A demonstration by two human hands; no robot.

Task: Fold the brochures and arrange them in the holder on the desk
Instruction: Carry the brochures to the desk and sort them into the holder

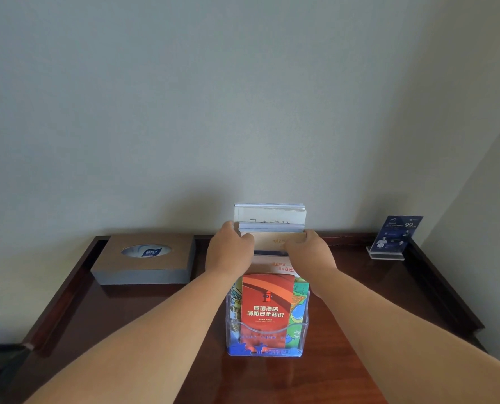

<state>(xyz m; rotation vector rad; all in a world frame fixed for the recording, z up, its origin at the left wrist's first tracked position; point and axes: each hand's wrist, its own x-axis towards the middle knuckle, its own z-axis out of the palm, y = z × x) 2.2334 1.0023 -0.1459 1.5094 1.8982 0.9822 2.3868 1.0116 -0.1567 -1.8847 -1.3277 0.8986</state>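
Observation:
A clear tiered plastic holder point(304, 330) stands at the middle of the dark wooden desk point(155, 330). Its front pocket holds a red brochure point(267, 307) with white lettering, with a green and blue one behind it. The tiers behind hold beige brochures point(272, 242), and the rear tier a thick stack of white and blue ones point(270, 217). My left hand point(228, 252) grips the left edge of the brochures in the upper tiers. My right hand point(313, 252) grips their right edge. Both forearms reach in from the bottom of the view.
A brown and grey tissue box point(143, 259) sits at the back left of the desk. A small acrylic sign stand with a dark blue card point(394, 237) is at the back right corner. The desk has a raised rim and stands against a plain wall.

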